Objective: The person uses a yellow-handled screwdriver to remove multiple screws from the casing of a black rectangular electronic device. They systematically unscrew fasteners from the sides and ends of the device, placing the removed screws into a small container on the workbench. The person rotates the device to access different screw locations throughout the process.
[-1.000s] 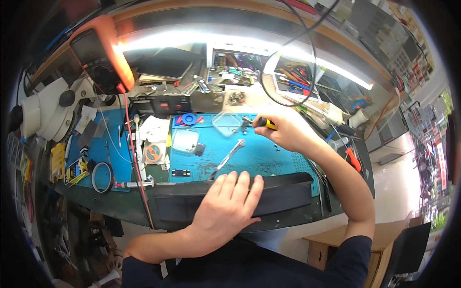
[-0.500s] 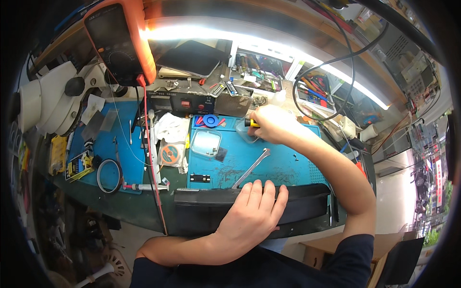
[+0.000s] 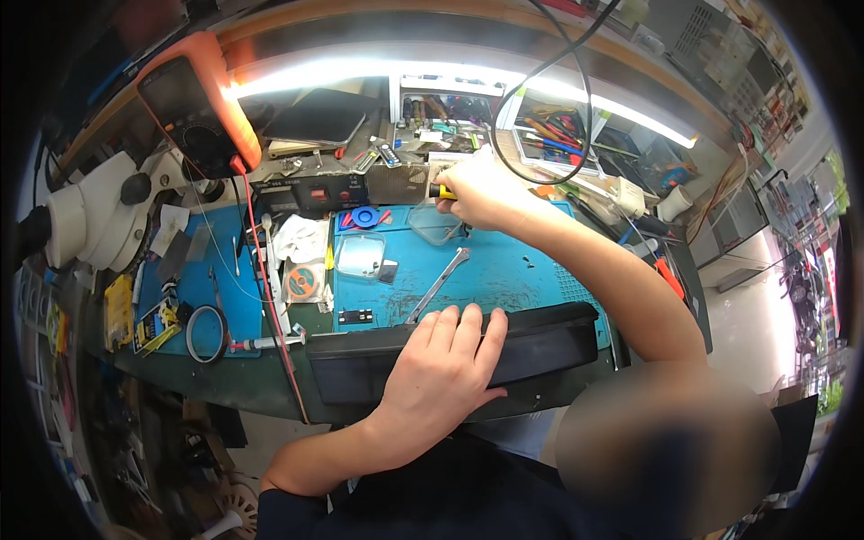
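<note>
My left hand (image 3: 441,364) rests over the upper edge of a long black case-like device (image 3: 549,346) at the near edge of the bench. Its fingers lie across the top and the thumb sits on the near side, gripping it. Farther off, my right hand (image 3: 481,193) is closed round a screwdriver (image 3: 442,192) with a yellow-and-black handle; its tip is hard to make out. Under that hand is a clear plastic box (image 3: 430,223). A second clear box (image 3: 360,256) lies left of it. Between the hands, a long silver tool (image 3: 438,286) lies slanted on the blue mat (image 3: 504,277).
An orange multimeter (image 3: 202,108) with red and black leads hangs at upper left, near a white microscope (image 3: 90,207). A syringe (image 3: 261,343), a tape ring (image 3: 207,334) and a solder wick reel (image 3: 303,283) lie left. A black cable loop (image 3: 589,90) hangs above the right arm.
The whole view has shifted, so the bench appears farther left and higher. My right hand still holds the screwdriver by the clear box, and my left hand stays on the black device.
</note>
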Motion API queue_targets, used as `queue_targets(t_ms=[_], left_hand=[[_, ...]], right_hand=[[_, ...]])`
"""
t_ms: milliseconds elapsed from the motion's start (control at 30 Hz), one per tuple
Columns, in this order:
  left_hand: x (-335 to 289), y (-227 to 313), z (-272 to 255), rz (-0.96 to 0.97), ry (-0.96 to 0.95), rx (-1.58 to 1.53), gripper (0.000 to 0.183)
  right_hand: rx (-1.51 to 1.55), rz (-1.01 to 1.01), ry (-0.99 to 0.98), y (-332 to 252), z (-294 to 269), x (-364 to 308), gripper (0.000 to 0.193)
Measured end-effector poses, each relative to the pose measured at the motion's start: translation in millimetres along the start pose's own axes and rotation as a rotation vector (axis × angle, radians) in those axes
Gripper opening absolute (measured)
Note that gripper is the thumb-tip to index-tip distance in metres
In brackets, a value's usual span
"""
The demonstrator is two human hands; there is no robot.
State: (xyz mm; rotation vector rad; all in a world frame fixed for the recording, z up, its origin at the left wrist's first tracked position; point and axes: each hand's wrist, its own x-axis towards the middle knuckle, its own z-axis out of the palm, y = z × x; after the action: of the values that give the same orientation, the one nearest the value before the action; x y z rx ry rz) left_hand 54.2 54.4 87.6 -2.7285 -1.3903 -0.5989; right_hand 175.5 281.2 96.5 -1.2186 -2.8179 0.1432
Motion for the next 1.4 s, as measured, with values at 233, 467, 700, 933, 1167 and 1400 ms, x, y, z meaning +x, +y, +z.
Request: queue_targets(t_ms=[233,467,700,933,1167,1400], left_hand=[[1.4,1.7,-2.9,0.0,-0.003,-0.01,0.087],[6.4,0.9,-5.0,0.0,-0.021,-0.064,0.087],[27.8,-15.2,-16.3,-0.017,-0.141,-0.132,0.085],[40.0,-22.4,-24.2,-0.043,-0.224,-0.128,0.085],[50.0,-20.5,-27.6,-0.076,-0.345,-0.157,0.086],[46.6,-28.3,-27.2,-0.018,-0.338,-0.113,0.084]], right_hand=[[-0.042,0.066,-0.081,-13.2,-2.4,-11.1,0.023],[-0.101,-0.022,-0.048,-9.7,10.7,-3.5,0.018],[-0.186,-0.154,-0.054,-9.0,11.8,-0.4,0.016],[-0.209,-0.288,-0.101,-0.7,-4.1,8.4,0.017],[0.154,-0.162,0.225,39.1,-31.3,-42.1,0.025],[0.499,0.073,0.193,44.7,-62.3,-177.7,0.008]])
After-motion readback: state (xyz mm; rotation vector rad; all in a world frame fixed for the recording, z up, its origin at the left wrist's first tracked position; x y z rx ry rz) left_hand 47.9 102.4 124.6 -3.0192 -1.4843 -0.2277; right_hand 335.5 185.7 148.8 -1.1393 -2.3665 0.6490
